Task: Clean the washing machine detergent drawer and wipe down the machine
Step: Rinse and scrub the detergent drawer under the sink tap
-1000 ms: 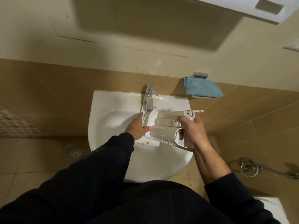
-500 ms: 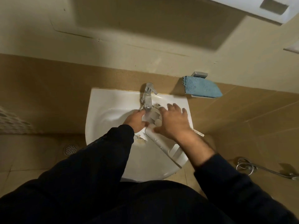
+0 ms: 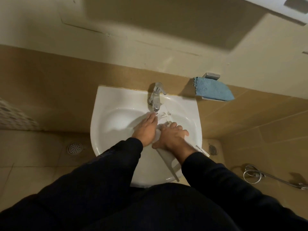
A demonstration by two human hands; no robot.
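- My left hand lay flat and open at the centre of the frame, palm down, fingers stretched toward the spout; it pressed on the upper part of the detergent drawer rather than gripping it
- My right hand sat just right of it, fingers curled over the drawer's middle; how firmly it clasped I could not tell, since the hand hid the contact
- The white drawer ran slantwise across the sink, its far end under the tap, its near end jutting past the basin's lower right rim; blur hid its compartments
- Both dark sleeves filled the lower frame
- A blue cloth rested on a wall holder at upper right; a floor drain showed at left; a coiled metal hose lay at lower right
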